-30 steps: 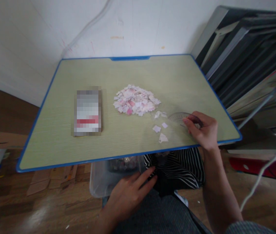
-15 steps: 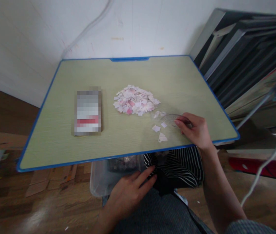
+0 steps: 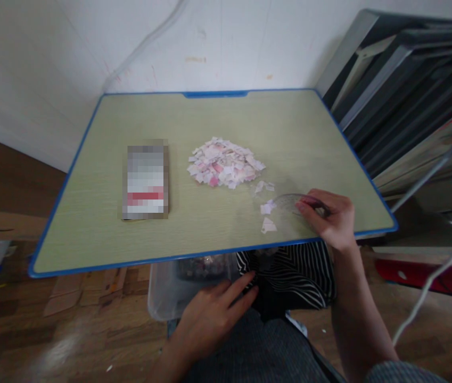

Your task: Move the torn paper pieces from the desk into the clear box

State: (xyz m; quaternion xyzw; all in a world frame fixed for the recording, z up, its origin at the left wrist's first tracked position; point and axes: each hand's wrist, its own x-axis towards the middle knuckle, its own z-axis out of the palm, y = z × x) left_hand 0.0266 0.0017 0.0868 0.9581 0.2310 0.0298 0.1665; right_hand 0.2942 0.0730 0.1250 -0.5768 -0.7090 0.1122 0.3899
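My right hand [image 3: 327,215] pinches a clear, curved plastic piece that looks like a protractor [image 3: 289,201], low over the right front of the board. Its far end is close to a small clump of paper scraps [image 3: 268,207]. A lone scrap [image 3: 269,225] lies nearer the edge, and a few others [image 3: 264,186] lie behind. The large pile of white and pink paper scraps [image 3: 226,164] sits mid-board. Below the board, my left hand [image 3: 220,306] has its fingers stretched over black-and-white striped fabric [image 3: 301,274] on my lap.
The pale green board [image 3: 130,119] has a blue rim. A blurred-out rectangular item [image 3: 146,181] lies at left. Beneath the front edge stands a clear plastic tub [image 3: 162,292]. Dark flat panels [image 3: 409,80] lean at right, near a hanging white cord [image 3: 437,282].
My right hand has drawn slightly to the right with the protractor. One scrap has moved against another to form a small clump. My left hand stays in place.
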